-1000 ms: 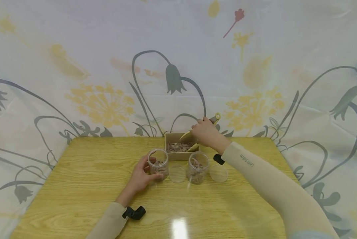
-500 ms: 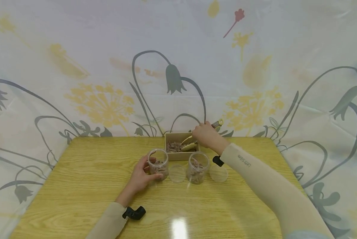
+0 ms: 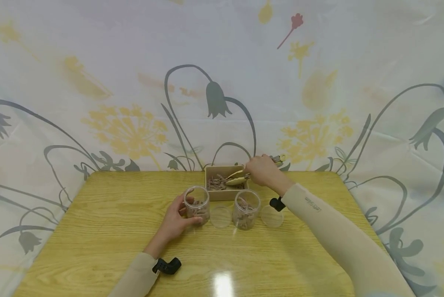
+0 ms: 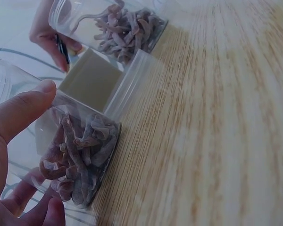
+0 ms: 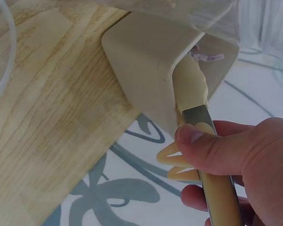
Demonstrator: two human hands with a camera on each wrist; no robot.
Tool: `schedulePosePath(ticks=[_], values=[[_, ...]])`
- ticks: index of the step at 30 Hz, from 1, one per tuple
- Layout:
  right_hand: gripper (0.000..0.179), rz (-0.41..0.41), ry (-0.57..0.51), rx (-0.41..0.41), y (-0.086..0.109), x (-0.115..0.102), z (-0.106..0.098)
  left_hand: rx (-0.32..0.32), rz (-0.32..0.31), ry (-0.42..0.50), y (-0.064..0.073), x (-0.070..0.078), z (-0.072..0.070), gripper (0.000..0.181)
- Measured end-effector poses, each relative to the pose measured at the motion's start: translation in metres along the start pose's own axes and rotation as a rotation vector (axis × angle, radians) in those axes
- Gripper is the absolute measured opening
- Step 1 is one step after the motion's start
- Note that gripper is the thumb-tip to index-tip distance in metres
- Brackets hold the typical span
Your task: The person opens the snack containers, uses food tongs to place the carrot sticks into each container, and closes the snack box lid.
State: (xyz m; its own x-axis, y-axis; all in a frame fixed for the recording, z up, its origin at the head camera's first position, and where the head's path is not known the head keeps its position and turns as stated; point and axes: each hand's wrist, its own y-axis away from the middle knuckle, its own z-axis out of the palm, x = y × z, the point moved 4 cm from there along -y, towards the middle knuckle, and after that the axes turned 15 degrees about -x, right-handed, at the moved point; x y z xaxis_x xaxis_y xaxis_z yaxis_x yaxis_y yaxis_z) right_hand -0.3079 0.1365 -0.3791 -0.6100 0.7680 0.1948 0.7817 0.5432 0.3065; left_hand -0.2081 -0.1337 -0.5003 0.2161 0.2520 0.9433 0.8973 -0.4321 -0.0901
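Observation:
My left hand (image 3: 171, 222) holds a clear jar (image 3: 197, 208) by its side, thumb and fingers curled around it. Greyish-brown curled strips (image 4: 78, 150) lie in its lower part. My right hand (image 3: 263, 170) grips a pair of tongs with metal arms (image 5: 220, 197) and cream heads (image 3: 237, 181). Those heads reach down into a beige box (image 3: 227, 196) holding more strips (image 3: 216, 182). The two heads sit fairly close together, and what lies between them is hidden.
A second uncovered jar (image 3: 246, 212) with strips stands right of the held one. One round clear lid (image 3: 220, 217) lies between the jars, another lid (image 3: 272, 217) to their right. Behind the wooden table (image 3: 133, 198) hangs a flower-patterned cloth (image 3: 133, 82).
My right hand has shifted down and to the right, turning the tongs flatter. Their heads have come from wide apart to close together in the box. The left hand and jar have stayed put.

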Motion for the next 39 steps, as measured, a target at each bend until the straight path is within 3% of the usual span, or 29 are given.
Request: schedulePosePath(ticks=[4, 13, 24, 39], values=[[0.035, 0.014, -0.039, -0.007, 0.005, 0.006, -0.001, -0.001, -0.003, 0.01, 0.0, -0.001, 0.001, 0.085], [0.031, 0.002, -0.109, 0.069, 0.015, 0.015, -0.005, 0.006, 0.0, 0.016, -0.001, -0.002, 0.0, 0.084], [0.034, 0.017, -0.342, 0.093, 0.028, 0.02, -0.015, 0.002, -0.002, 0.015, 0.0, -0.001, 0.002, 0.087], [0.038, -0.173, -0.352, 0.248, 0.054, -0.018, -0.05, 0.006, -0.007, 0.005, 0.0, -0.001, 0.001, 0.088]])
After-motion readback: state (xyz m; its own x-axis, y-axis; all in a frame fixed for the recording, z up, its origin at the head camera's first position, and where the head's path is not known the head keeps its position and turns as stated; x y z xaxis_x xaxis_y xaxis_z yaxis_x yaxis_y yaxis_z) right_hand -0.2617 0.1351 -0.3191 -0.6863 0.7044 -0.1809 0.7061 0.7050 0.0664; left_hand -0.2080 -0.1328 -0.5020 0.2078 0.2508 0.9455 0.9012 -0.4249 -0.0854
